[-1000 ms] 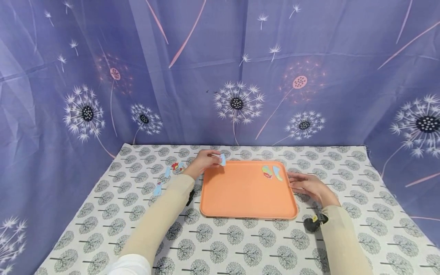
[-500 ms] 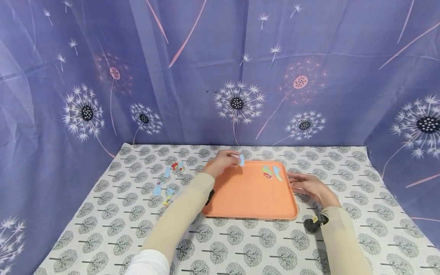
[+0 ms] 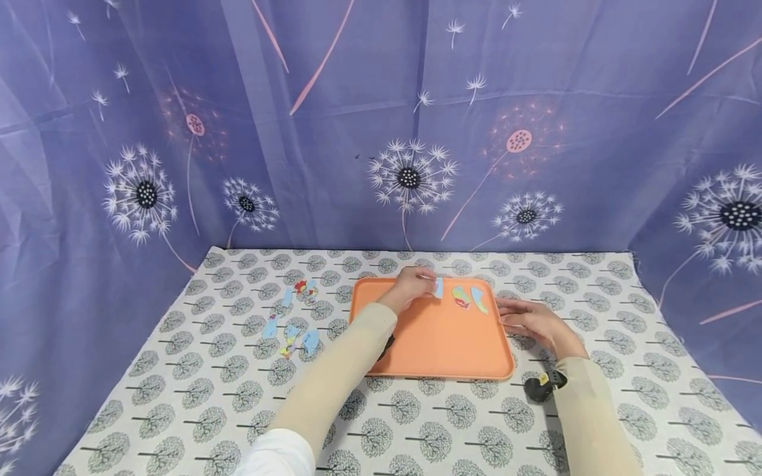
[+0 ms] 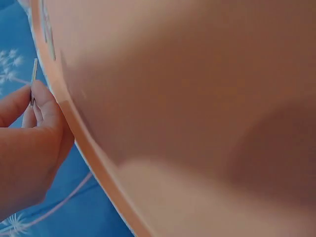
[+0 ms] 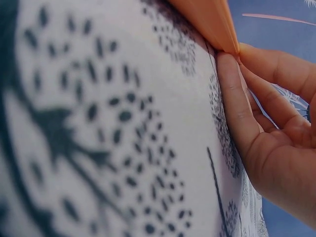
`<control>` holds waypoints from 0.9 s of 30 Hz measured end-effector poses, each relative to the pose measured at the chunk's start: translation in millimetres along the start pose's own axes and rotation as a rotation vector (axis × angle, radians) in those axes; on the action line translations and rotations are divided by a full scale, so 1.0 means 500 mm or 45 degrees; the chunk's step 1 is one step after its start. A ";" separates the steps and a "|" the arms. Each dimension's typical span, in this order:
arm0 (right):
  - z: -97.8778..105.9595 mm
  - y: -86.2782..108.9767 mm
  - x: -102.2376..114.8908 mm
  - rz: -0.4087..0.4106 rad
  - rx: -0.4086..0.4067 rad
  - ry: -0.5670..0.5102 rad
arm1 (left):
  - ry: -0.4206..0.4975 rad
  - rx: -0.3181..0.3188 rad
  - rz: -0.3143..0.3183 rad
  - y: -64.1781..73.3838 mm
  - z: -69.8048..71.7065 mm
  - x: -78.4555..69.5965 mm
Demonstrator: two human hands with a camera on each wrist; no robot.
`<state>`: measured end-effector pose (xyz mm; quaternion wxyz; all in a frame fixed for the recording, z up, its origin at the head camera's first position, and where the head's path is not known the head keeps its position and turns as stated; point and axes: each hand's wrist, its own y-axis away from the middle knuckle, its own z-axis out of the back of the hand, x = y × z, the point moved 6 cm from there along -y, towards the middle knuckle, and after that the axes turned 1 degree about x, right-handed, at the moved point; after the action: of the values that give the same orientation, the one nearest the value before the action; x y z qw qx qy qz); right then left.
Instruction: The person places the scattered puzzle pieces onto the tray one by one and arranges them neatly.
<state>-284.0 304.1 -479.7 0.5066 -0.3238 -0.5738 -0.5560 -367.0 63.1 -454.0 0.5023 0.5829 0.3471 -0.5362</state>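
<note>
My left hand pinches a light blue, flat puzzle piece over the back part of an orange tray. Seen from the left wrist, that puzzle piece is edge-on between thumb and fingers, beside the tray rim. Two more pieces lie in the tray's back right corner: a green and red one and a blue one with a yellowish edge. At the tray's right side, my right hand holds the rim between thumb and fingertips.
Several loose puzzle pieces lie left of the tray, among them a red one, a blue one and a blue and yellow one. A tree-print cloth covers the table. A purple dandelion curtain stands behind it.
My left hand has moved right with the blue puzzle piece, from the tray's back left towards the two pieces inside. Loose pieces on the left have come into view. The right hand stays put.
</note>
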 end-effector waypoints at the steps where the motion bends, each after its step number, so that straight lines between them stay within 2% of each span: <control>1: 0.000 0.000 0.000 -0.004 -0.005 -0.013 | -0.002 -0.005 -0.004 0.000 -0.004 0.003; 6: -0.002 0.001 0.001 0.001 0.003 -0.026 | -0.056 -0.036 -0.017 -0.001 -0.018 0.015; 13: -0.006 0.003 0.001 -0.026 -0.003 -0.030 | -0.217 -0.102 0.022 -0.005 -0.029 0.028; 20: 0.000 0.000 0.001 -0.014 -0.009 -0.024 | -0.332 -0.169 -0.011 -0.008 -0.034 0.023; 27: 0.002 0.000 0.002 -0.013 -0.004 -0.016 | -0.480 -0.184 -0.022 -0.009 -0.031 0.020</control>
<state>-284.4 304.8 -478.8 0.4997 -0.3253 -0.5779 -0.5573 -364.9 77.8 -466.1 0.5942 0.4316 0.2895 -0.6139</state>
